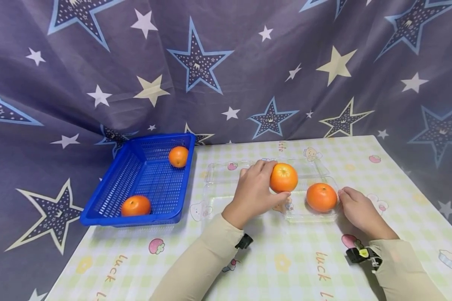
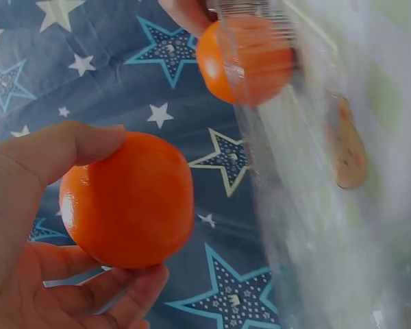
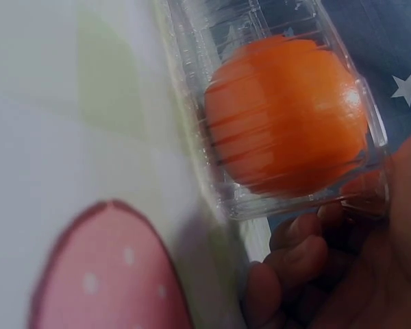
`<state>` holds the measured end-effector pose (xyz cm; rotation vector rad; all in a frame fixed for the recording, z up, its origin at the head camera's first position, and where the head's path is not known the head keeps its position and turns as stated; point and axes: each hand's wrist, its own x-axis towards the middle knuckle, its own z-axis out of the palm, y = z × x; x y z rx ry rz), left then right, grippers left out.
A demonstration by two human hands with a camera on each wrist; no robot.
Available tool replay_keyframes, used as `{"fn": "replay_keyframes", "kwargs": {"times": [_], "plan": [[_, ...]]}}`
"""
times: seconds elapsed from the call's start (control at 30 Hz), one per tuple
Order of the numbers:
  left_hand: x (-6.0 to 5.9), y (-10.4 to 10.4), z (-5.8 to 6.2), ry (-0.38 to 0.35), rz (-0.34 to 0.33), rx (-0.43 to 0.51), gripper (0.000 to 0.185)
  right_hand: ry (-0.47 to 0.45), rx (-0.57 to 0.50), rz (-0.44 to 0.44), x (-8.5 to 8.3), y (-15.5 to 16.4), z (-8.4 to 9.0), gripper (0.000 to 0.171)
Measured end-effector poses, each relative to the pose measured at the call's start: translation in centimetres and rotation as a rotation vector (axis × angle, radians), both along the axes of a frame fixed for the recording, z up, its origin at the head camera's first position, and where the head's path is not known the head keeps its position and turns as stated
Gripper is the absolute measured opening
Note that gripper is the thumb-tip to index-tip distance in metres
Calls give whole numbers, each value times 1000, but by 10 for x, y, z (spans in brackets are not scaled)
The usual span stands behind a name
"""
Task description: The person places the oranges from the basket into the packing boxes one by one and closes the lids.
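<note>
My left hand [image 1: 253, 190] holds an orange [image 1: 284, 177] between thumb and fingers, above a clear plastic container [image 1: 312, 218]. In the left wrist view the held orange [image 2: 130, 202] appears beside the container's wall, apart from it. A second orange [image 1: 322, 197] sits inside the container at its right end. My right hand [image 1: 361, 212] grips that end's rim; in the right wrist view its fingers [image 3: 298, 264] curl by the container's corner, close to the orange [image 3: 284, 116] inside. The container's lid appears folded back behind its base.
A blue plastic basket [image 1: 178, 211] stands at the left of the table, with one orange [image 1: 178, 156] at its back right and another orange [image 1: 136, 205] near its front. A checked cloth [image 1: 263, 259] covers the table. Behind hangs a star-patterned curtain [image 1: 241, 79].
</note>
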<state>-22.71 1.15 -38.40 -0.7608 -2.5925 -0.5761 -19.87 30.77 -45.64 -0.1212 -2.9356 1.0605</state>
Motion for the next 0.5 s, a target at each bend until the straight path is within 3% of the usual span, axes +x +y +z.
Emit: {"fn": "replay_keyframes", "kwargs": {"times": [0.17, 0.5], "plan": [[-1, 11, 0, -22, -30, 13, 75, 0, -3, 1, 0, 1, -1, 42], [0, 23, -18, -140, -27, -24, 76, 12, 2, 3, -1, 2, -1, 42]]}}
